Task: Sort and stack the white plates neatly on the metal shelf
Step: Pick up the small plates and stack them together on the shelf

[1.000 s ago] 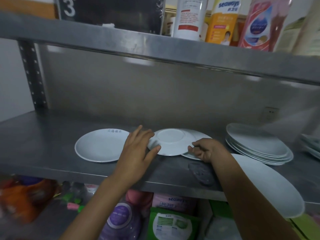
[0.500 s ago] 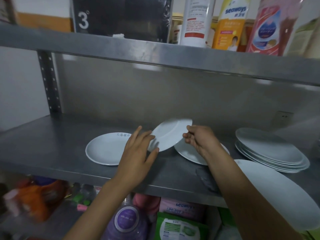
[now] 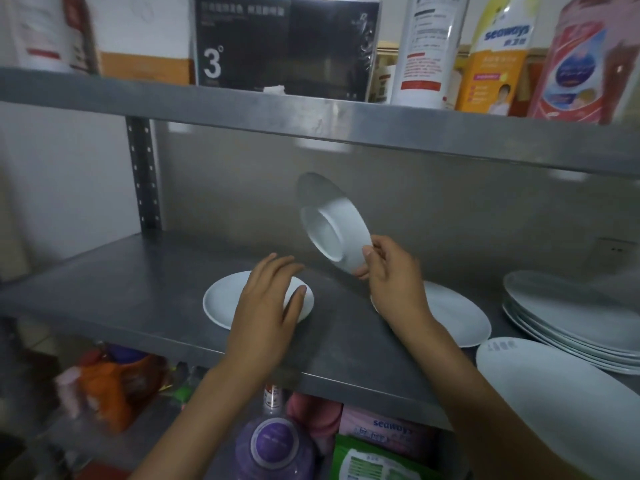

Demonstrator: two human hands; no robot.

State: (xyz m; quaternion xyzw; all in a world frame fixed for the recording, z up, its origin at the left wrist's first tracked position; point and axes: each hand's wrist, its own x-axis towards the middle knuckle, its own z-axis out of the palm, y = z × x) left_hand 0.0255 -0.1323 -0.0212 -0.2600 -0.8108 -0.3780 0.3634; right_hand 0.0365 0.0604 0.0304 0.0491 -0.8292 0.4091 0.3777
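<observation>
So your right hand (image 3: 388, 271) is pinching a small white plate (image 3: 337, 233) by its lower edge, thumb on the underside and fingers curled behind the rim, and it's up in the air above the metal shelf (image 3: 138, 285), tipped steeply so the foot ring on the bottom faces you and to the left. You can see its blurry reflection on the steel back panel (image 3: 450, 209) just above it. Your left hand (image 3: 268, 306) isn't holding anything, fingers straight and loosely together with the thumb out to the side, over the right part of a small plate (image 3: 225, 299) that lies flat and face up on the shelf; can't tell if the palm actually touches it or just hangs over it. Right behind your right wrist there's another flat plate (image 3: 457, 317) lying on the shelf, partly hidden by your arm. Further right is a stack of bigger plates (image 3: 571, 323), several of them, nested pretty tidy and running out of the frame. In front of that stack, at the shelf's front edge, a large plate (image 3: 561, 403) with some small grey lettering near its rim sticks out toward you, and it looks like it overhangs the edge. Upper shelf has a black box (image 3: 287, 46) with a "3°" on it, a white bottle (image 3: 429, 50), a yellow seaways bottle (image 3: 498, 53) and a pink pouch (image 3: 575, 64). Down below there's a purple bottle (image 3: 277, 445), a green pack (image 3: 370, 459) and some orange stuff (image 3: 114, 386), all kinda blurry.
</observation>
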